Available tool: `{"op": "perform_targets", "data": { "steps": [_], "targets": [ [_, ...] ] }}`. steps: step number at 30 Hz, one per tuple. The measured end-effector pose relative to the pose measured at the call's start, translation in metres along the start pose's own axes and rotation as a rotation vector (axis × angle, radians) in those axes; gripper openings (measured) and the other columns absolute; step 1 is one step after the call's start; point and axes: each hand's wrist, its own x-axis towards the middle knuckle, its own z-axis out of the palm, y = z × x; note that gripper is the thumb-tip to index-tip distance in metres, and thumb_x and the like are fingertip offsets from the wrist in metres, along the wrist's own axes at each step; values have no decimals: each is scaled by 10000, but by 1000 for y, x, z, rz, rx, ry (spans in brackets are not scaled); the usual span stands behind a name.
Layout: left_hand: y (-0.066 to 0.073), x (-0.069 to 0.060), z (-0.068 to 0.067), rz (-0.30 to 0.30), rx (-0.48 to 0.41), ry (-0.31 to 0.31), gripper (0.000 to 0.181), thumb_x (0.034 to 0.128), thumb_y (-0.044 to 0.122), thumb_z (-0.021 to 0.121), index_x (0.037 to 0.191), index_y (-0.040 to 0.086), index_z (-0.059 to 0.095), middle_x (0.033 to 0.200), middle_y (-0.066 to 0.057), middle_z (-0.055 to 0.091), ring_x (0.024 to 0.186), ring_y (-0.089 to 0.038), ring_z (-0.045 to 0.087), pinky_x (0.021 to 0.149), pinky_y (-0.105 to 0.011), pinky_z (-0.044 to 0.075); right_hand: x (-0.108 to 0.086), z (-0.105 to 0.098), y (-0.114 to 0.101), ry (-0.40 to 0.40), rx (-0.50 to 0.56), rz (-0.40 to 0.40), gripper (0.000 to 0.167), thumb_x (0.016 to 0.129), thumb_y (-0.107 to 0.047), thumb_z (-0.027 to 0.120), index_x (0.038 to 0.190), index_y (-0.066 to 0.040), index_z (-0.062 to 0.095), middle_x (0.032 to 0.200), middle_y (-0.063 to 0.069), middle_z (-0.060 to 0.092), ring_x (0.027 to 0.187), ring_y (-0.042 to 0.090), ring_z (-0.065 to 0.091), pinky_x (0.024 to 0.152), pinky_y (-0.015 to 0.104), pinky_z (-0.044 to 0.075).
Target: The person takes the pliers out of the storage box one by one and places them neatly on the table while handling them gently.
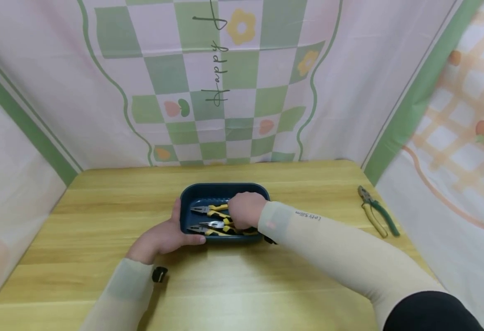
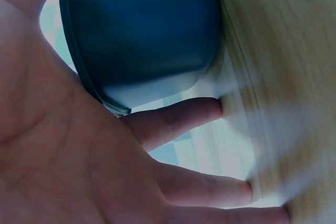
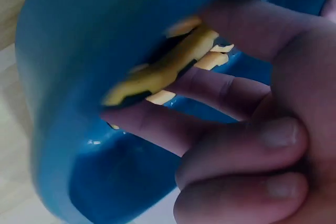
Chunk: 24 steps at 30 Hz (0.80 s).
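A dark blue tray (image 1: pixel 225 187) stands on the table with several pliers (image 1: pixel 201 209) in it, their steel jaws to the left and yellow-and-black handles to the right. My left hand (image 1: pixel 163 236) spans the tray's front left corner, thumb along the front wall. In the left wrist view its other fingers (image 2: pixel 176 121) are straight and reach down to the tabletop beside the tray (image 2: pixel 142 35). Inside the tray's right half is my right hand (image 1: pixel 247 210). The right wrist view has its thumb and fingertips about a yellow-and-black pliers handle (image 3: pixel 168 72), pinching it.
Another pair of pliers (image 1: pixel 366 195), with one green and one yellow handle, lies near the table's right edge. Patterned cloth (image 1: pixel 242 82) hangs behind the wooden table (image 1: pixel 113 202) and on both sides.
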Motion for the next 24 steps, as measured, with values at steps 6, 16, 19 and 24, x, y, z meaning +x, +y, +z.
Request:
{"op": "perform_targets", "data": {
  "steps": [6,16,19,24],
  "targets": [
    [-2,2,0,2,1,-1,1401,728,663,784,1561,123,-206,1453,-335,404,1149,-384,539,982,-554,395,5,-16,6,-41,64,-7,244,928,-298,718,722,-176,674,663,-28,563,564,140,483,570,326,439],
    [-3,3,0,19,2,4,1401,726,672,780,1563,126,-201,1453,-344,401,1174,-406,533,986,-575,392,28,-26,29,16,109,-22,203,881,-339,769,893,-155,682,876,-20,641,794,168,600,776,366,510],
    [-3,3,-1,16,-3,3,1397,731,663,782,1563,126,-203,1465,-342,386,1185,-408,524,991,-575,386,34,-24,27,6,108,-22,233,890,-382,757,878,-159,689,882,-24,649,795,161,596,776,366,506],
    [-3,3,0,23,-22,4,1385,737,646,788,1566,130,-193,1465,-330,393,1174,-399,525,992,-566,384,40,-22,19,-8,128,-19,299,894,-440,737,796,-162,686,856,-24,654,757,161,588,723,358,494]
  ]
}}
